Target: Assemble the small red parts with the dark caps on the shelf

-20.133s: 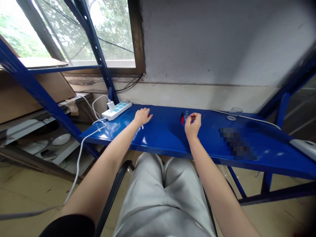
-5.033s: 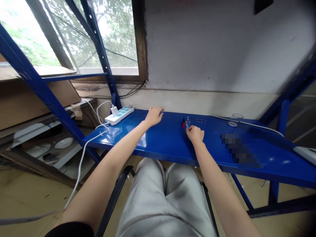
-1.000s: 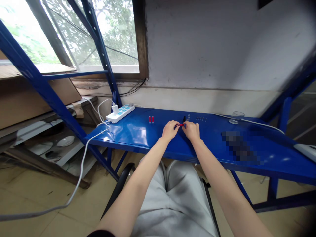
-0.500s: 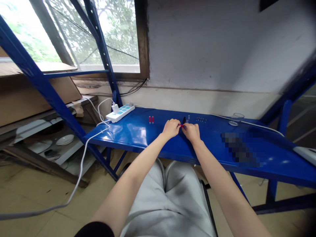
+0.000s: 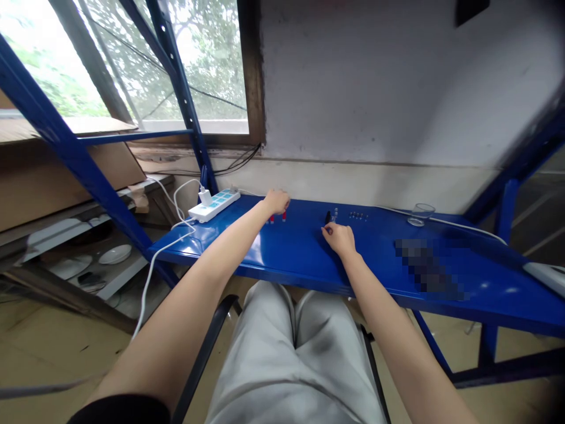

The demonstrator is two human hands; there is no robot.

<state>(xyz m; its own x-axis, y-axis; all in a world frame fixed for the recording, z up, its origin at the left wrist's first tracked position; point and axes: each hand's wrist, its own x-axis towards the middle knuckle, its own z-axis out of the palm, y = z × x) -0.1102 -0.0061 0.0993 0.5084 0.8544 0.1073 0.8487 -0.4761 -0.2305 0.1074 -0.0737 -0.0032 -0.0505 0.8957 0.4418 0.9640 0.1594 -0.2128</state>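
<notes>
My left hand [image 5: 277,201] is over the far left part of the blue table. Its fingers are closed on a small red cylinder [image 5: 285,216] with a pale lower end, standing at or just above the tabletop. Beside it are two more small red cylinders [image 5: 272,219], partly covered by that hand. My right hand [image 5: 341,237] rests near the table's middle with thumb and fingers pinched together; what lies between them is too small to make out. Just beyond those fingers are a small black object [image 5: 328,217] and small clear pieces [image 5: 335,212].
Several tiny metallic pieces [image 5: 358,216] lie in rows right of the clear ones. A clear glass cup [image 5: 421,215] stands farther right, near a white cable. A blurred dark patch [image 5: 426,265] covers something at the right. The white power strip [image 5: 215,206] occupies the table's left end.
My hands were together at a red piece. The left has moved away to the left with a red cylinder, beside the two others; the right has stayed almost in place.
</notes>
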